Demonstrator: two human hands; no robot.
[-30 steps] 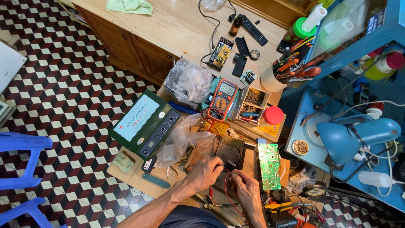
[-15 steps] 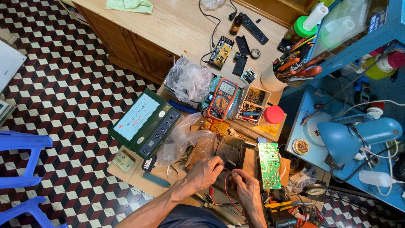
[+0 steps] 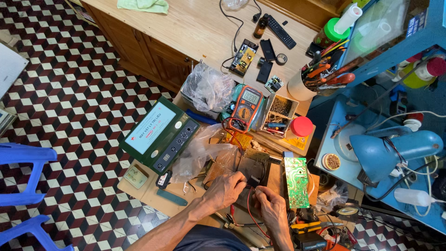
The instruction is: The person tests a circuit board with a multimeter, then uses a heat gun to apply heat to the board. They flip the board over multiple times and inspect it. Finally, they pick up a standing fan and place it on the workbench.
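1. Head view: your left hand and right hand meet fingertip to fingertip over a dark board at 6 o'clock, each pinching something small; a red wire loops below.
2. Around: green circuit board at 3 o'clock of your hands, crumpled plastic bag at 10, orange multimeter at 12, green box device beyond.
3. Obscured: your fingers hide the pinched part; identity cannot be told.

A single head-worn camera is looking almost straight down from well above a cluttered workbench, facing the person's own left hand and right hand near the bottom edge, and taking in the checkered floor at left.
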